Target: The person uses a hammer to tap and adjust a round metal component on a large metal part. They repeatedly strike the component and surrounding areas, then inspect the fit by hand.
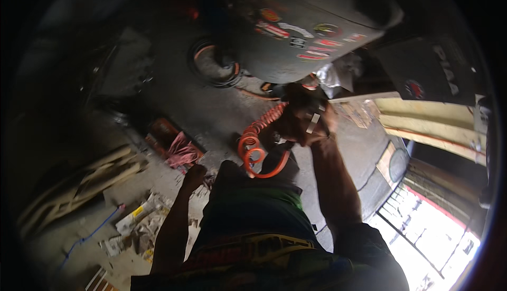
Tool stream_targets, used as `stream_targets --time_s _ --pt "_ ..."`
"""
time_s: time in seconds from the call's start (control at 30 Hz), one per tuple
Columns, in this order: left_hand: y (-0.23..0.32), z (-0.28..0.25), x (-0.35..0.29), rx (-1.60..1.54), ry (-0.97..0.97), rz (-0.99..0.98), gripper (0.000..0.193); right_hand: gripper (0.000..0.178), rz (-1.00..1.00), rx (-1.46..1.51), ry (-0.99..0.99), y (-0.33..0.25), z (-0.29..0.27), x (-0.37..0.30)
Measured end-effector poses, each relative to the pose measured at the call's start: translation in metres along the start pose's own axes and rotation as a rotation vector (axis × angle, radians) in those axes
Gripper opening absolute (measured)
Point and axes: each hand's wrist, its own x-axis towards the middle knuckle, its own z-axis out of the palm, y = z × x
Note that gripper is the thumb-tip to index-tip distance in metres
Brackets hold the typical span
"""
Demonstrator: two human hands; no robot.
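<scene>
Biggest thing in view: dark vehicle body panel (296, 32) w/ coloured stickers on it, hanging over the upper centre, underside in shadow. Below it the concrete floor (211, 111), grimy, w/ a tyre (211, 63) lying flat near the panel's left edge. Lower left on the floor: pale wooden boards (79, 185), scraps of paper and packaging (140, 222), a thin blue cord (90, 235), and a pink rag (182, 151) on a reddish box. Right side: bright doorway w/ a pale barred gate (422, 227). Person is crouched, knees in dark trousers at centre. Right hand (306, 124) is raised up to the panel's lower edge, fingers wrapped tight round a dark tool, prob. an air gun or blower, too dark to tell which; grip fully closed on it, a light strip showing across the knuckles. Orange coiled air hose (259, 143) runs from that tool down and left, looping just beside the knee. Left hand (194, 176) hangs low near the left knee, fingers curled loosely, holding nothing as far as I can see, close to the rag but apart from it. Judgement: step in hand looks like working the air tool at the underside of the panel. Next move prob. calls for keeping the nozzle steady on the spot and enough hose slack so the coil doesn't drag the hand off.
</scene>
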Motion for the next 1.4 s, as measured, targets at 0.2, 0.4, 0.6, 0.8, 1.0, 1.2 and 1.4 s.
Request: stream_targets --time_s 0.2,0.4,0.6,0.8,1.0,1.2,1.4 --pt "0.017 0.001 -0.01 -0.033 0.046 -0.195 0.036 0.043 0.482 -0.45 0.225 -0.026 0.001 -0.069" --pt "0.027 0.009 -0.028 -0.002 0.072 -0.236 0.035 0.035 1.446 -2.176 0.085 -0.01 -0.024 -0.106" --pt "-0.006 0.027 -0.021 -0.144 0.032 -0.148 0.035 0.051 0.685 -0.865 0.34 -0.019 0.007 -0.063" --pt "-0.012 0.033 0.0 -0.252 -0.057 -0.312 0.035 0.048 -0.027 -0.297 0.264 0.014 0.047 0.003" --pt "0.008 0.027 0.003 -0.097 0.046 -0.141 0.04 0.05 0.057 -0.372 0.13 0.002 0.057 0.008" --pt "-0.001 0.014 -0.013 0.046 0.005 -0.187 0.036 0.056 0.82 -0.892 0.25 -0.031 0.055 -0.04" --pt "-0.001 0.016 -0.021 -0.01 0.078 -0.279 0.043 0.053 1.368 -2.098 0.126 0.024 -0.029 -0.115"
